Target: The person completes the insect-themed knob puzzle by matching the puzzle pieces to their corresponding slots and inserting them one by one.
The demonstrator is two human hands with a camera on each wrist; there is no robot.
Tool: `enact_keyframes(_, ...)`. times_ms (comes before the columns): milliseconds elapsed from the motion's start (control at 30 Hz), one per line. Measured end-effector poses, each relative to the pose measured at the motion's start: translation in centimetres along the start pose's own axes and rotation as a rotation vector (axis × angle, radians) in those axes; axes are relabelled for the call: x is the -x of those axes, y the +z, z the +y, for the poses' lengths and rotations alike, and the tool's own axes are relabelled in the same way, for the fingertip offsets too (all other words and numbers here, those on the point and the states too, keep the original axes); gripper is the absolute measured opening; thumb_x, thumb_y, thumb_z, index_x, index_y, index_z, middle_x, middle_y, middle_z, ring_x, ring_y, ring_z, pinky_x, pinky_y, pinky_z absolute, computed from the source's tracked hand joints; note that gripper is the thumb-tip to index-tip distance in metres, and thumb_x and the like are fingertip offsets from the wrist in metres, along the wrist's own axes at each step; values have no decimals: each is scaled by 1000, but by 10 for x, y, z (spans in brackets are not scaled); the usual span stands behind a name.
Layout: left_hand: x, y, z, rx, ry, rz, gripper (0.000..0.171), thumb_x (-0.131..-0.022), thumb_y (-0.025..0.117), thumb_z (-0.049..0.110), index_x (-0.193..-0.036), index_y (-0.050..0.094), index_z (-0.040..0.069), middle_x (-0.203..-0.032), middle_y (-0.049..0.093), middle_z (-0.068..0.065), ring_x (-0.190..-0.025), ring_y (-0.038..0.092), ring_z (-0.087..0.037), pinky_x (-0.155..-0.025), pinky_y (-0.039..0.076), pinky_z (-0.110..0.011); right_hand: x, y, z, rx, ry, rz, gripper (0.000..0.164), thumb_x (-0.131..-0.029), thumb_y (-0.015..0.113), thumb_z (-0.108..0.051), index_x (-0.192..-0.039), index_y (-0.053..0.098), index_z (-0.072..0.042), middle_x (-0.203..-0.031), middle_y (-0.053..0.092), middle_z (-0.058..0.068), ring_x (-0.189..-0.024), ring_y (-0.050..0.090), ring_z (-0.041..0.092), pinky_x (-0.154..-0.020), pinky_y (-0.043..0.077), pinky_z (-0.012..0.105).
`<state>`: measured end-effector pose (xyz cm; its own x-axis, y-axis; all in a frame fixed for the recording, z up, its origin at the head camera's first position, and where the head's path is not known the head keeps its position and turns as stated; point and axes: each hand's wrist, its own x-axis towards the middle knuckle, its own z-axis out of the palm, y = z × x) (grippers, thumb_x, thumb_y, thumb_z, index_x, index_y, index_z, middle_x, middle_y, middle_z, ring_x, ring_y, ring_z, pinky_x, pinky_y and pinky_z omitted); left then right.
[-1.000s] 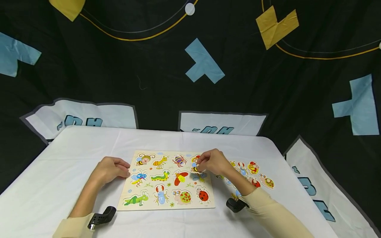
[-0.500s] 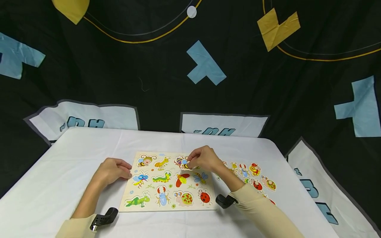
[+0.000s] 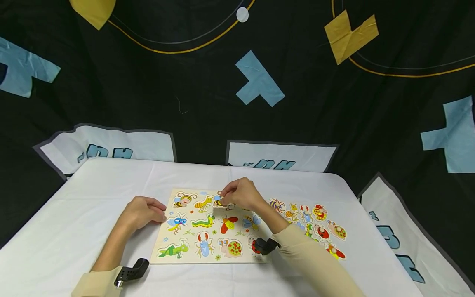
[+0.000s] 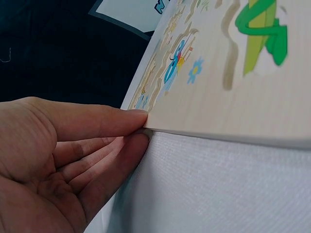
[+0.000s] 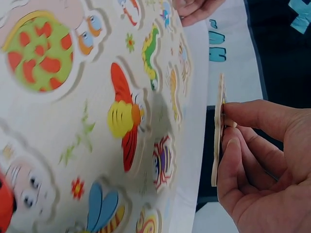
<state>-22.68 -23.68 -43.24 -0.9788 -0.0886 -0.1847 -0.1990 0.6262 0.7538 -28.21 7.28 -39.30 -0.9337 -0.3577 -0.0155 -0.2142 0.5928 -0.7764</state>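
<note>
A pale wooden puzzle board lies on the table, with insect pictures in cut-out recesses. My left hand is at its left edge; in the left wrist view, thumb and finger pinch the board's edge. Above the back row, my right hand pinches a bee puzzle piece between thumb and fingers. The right wrist view shows this piece edge-on, held apart from the board, its picture mostly hidden. In the head view it overlaps the spider recess and the area left of it.
Several loose insect pieces lie on the white tablecloth to the right of the board, partly behind my right forearm. Behind the table hangs a dark cloth with blue and yellow shapes.
My right hand has moved left along the board's back row, carrying the bee piece from the right-hand column to beside the spider recess. The left hand has stayed at the board's edge.
</note>
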Motion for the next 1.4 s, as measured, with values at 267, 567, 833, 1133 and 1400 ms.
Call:
enact_keyframes(267,0,2,1,2,4,-2,33,-75,83,8,-105,73,-2,-74,74,-2,-68,65,-15,-67,45,-30,-12,19,-10,-30,21,2,8,-75,85,-13,-79,77,-14,-70,73,-4,-72,70,23,-59,47,25)
enact_keyframes(567,0,2,2,-3,6,1,33,-75,83,8,-105,73,-2,-74,73,-2,-69,64,-16,-66,45,-30,-27,31,-24,-12,44,18,10,-75,86,-14,-77,77,-15,-72,72,-4,-67,60,10,-59,46,25)
enact_keyframes(833,0,1,3,-3,-8,2,33,-75,83,8,-105,73,-1,-74,73,-2,-69,64,-16,-66,44,-31,-39,44,-32,-18,38,19,11,-75,87,-14,-77,77,-14,-73,72,-5,-69,60,9,-60,45,22)
enact_keyframes(1133,2,0,2,3,-14,0,33,-75,83,8,-105,73,-2,-73,72,-1,-68,63,-16,-66,45,-31,-47,62,-40,-60,59,25,11,-74,88,-14,-78,78,-13,-74,73,-5,-69,60,7,-60,45,21)
enact_keyframes(1400,0,-1,1,9,1,-4,32,-75,83,7,-104,73,-2,-73,72,-1,-67,64,-15,-65,46,-30,-54,75,-44,-56,55,29,10,-74,89,-16,-77,79,-15,-74,73,-7,-69,59,5,-61,45,20)
